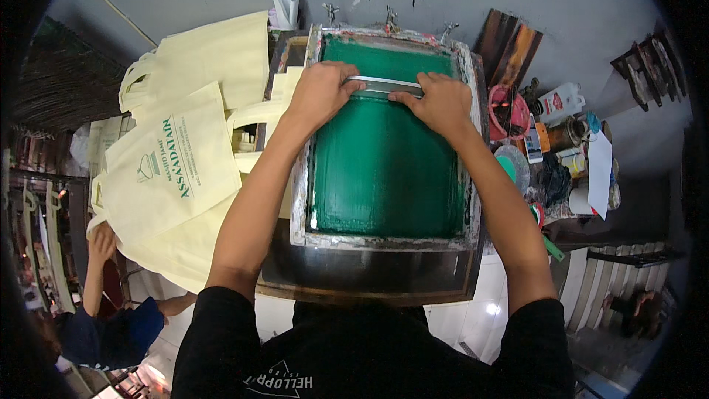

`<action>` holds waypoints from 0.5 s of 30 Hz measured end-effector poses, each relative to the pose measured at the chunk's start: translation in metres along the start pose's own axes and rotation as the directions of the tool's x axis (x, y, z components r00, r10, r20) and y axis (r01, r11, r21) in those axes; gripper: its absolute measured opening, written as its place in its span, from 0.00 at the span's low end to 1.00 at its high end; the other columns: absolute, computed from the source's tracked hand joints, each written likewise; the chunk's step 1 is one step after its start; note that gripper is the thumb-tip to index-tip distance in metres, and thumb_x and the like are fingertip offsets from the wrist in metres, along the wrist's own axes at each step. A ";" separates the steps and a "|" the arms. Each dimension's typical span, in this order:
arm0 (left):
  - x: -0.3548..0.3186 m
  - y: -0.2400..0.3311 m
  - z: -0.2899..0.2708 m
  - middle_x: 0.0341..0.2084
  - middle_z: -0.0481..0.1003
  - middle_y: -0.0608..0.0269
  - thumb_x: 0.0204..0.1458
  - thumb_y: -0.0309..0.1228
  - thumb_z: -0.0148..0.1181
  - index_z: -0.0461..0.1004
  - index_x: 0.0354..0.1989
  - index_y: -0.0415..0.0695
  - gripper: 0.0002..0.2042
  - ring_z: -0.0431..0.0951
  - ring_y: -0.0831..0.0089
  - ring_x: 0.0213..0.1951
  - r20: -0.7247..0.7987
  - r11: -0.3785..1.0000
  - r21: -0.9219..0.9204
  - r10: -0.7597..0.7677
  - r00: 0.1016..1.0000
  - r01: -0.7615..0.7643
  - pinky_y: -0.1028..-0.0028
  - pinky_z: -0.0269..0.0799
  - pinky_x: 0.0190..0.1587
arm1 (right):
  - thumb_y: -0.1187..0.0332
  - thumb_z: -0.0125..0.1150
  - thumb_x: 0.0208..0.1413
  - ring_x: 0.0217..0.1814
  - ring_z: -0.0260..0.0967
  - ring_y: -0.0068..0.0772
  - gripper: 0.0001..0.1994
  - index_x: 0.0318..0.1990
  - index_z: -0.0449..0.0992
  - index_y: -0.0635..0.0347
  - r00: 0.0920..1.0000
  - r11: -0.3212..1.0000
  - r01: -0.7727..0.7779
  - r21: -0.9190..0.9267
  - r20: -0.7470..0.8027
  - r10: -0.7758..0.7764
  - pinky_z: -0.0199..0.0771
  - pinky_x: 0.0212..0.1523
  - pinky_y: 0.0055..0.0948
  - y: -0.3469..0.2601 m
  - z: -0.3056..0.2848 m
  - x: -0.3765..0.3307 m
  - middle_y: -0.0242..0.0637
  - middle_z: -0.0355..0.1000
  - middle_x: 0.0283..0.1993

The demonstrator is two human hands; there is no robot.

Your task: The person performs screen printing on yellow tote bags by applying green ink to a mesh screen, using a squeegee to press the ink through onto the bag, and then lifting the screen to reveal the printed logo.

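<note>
Both my arms reach forward over a screen printing frame [299,210] with a green mesh [384,170]. My left hand [322,90] grips the left end of a squeegee [384,86], a narrow bar with a pale metallic handle. My right hand [443,100] closes round its right end. The squeegee lies crosswise on the far part of the mesh, and its lower edge meets the green surface. Below the squeegee the mesh looks wet and glossy. Cream tote bags [181,162] with green print lie to the left, partly overlapping the table beside the frame.
Metal clamps [391,18] line the frame's far edge. At the right stand a pink bucket [509,111], a white jug [561,101] and a plastic tub [511,162]. Another person's hand [101,241] touches the bags at the left. A dark wooden table [369,273] carries the frame.
</note>
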State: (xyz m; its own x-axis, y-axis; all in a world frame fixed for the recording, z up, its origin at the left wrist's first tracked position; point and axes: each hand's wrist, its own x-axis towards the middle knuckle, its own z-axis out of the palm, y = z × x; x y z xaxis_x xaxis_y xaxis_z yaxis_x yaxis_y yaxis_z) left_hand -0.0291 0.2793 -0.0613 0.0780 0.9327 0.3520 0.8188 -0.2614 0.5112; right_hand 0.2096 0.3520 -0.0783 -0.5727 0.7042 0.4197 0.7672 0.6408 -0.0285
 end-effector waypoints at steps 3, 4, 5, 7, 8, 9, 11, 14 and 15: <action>-0.022 0.007 0.003 0.29 0.79 0.48 0.53 0.34 0.66 0.81 0.36 0.41 0.10 0.79 0.48 0.37 -0.002 0.999 -0.021 -0.025 1.000 0.025 0.55 0.73 0.41 | 0.30 0.61 0.48 0.29 0.77 0.44 0.34 0.25 0.79 0.59 1.000 1.000 0.026 -0.002 0.012 -0.026 0.74 0.27 0.42 -0.006 -0.006 -0.019 0.41 0.77 0.26; -0.028 0.012 0.002 0.29 0.79 0.48 0.53 0.35 0.66 0.81 0.36 0.41 0.10 0.79 0.48 0.36 0.001 0.999 -0.031 -0.033 0.999 0.033 0.55 0.73 0.40 | 0.31 0.62 0.48 0.29 0.77 0.44 0.33 0.25 0.78 0.59 1.000 1.000 0.025 0.003 0.012 -0.025 0.74 0.27 0.41 -0.008 -0.009 -0.026 0.41 0.77 0.26; -0.036 0.017 0.000 0.29 0.79 0.48 0.53 0.35 0.66 0.81 0.36 0.41 0.10 0.79 0.49 0.36 0.003 0.998 -0.041 -0.040 0.999 0.040 0.55 0.73 0.40 | 0.31 0.63 0.47 0.28 0.77 0.44 0.33 0.25 0.78 0.59 1.000 1.000 0.023 0.008 0.011 -0.023 0.74 0.27 0.41 -0.011 -0.011 -0.033 0.40 0.76 0.25; -0.051 0.030 -0.007 0.32 0.80 0.48 0.53 0.35 0.67 0.82 0.38 0.39 0.11 0.80 0.50 0.36 0.043 0.998 0.000 -0.060 0.997 0.060 0.59 0.74 0.41 | 0.32 0.62 0.48 0.29 0.77 0.45 0.32 0.25 0.77 0.58 0.999 0.999 0.014 0.037 0.033 -0.015 0.74 0.28 0.42 -0.021 -0.019 -0.050 0.40 0.76 0.25; -0.062 0.036 -0.009 0.33 0.81 0.49 0.53 0.35 0.67 0.82 0.39 0.39 0.12 0.80 0.50 0.37 0.063 0.997 0.022 -0.070 0.996 0.069 0.60 0.75 0.41 | 0.32 0.61 0.49 0.30 0.77 0.45 0.32 0.26 0.77 0.58 0.999 0.998 0.002 0.060 0.054 -0.006 0.76 0.29 0.43 -0.028 -0.026 -0.062 0.41 0.76 0.25; -0.079 0.042 -0.009 0.33 0.81 0.49 0.53 0.34 0.67 0.82 0.38 0.38 0.11 0.80 0.51 0.36 0.069 0.997 0.012 -0.079 0.995 0.078 0.61 0.75 0.41 | 0.33 0.60 0.50 0.31 0.78 0.46 0.31 0.27 0.77 0.58 0.997 0.996 -0.007 0.084 0.080 0.000 0.77 0.30 0.44 -0.037 -0.031 -0.077 0.41 0.75 0.26; -0.103 0.057 -0.012 0.32 0.80 0.49 0.53 0.34 0.67 0.82 0.37 0.38 0.11 0.80 0.51 0.36 0.074 0.998 -0.008 -0.068 0.995 0.069 0.61 0.75 0.40 | 0.35 0.62 0.50 0.30 0.77 0.46 0.30 0.27 0.76 0.57 0.997 0.995 -0.011 0.103 0.079 0.003 0.75 0.28 0.44 -0.045 -0.043 -0.098 0.41 0.74 0.25; -0.132 0.080 -0.020 0.31 0.80 0.51 0.54 0.32 0.67 0.82 0.35 0.39 0.08 0.79 0.52 0.35 0.123 0.996 -0.002 -0.083 0.989 0.084 0.61 0.75 0.40 | 0.35 0.66 0.47 0.26 0.73 0.43 0.29 0.24 0.73 0.57 0.999 0.994 -0.004 0.107 0.046 -0.001 0.71 0.24 0.41 -0.061 -0.059 -0.131 0.38 0.71 0.23; -0.147 0.086 -0.023 0.32 0.80 0.52 0.53 0.31 0.67 0.82 0.35 0.39 0.08 0.79 0.53 0.36 0.140 0.996 -0.009 -0.086 0.986 0.088 0.61 0.74 0.41 | 0.35 0.67 0.46 0.24 0.72 0.42 0.30 0.23 0.72 0.56 1.000 0.994 0.004 0.106 0.029 -0.007 0.69 0.23 0.40 -0.067 -0.064 -0.143 0.37 0.69 0.22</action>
State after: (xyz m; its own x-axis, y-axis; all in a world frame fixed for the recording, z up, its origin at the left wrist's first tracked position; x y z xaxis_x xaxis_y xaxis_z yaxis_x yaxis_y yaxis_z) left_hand 0.0171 0.1142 -0.0507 0.0862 0.9773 0.1935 0.8171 -0.1805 0.5475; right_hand 0.2580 0.1890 -0.0786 -0.5861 0.7082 0.3936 0.7299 0.6724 -0.1230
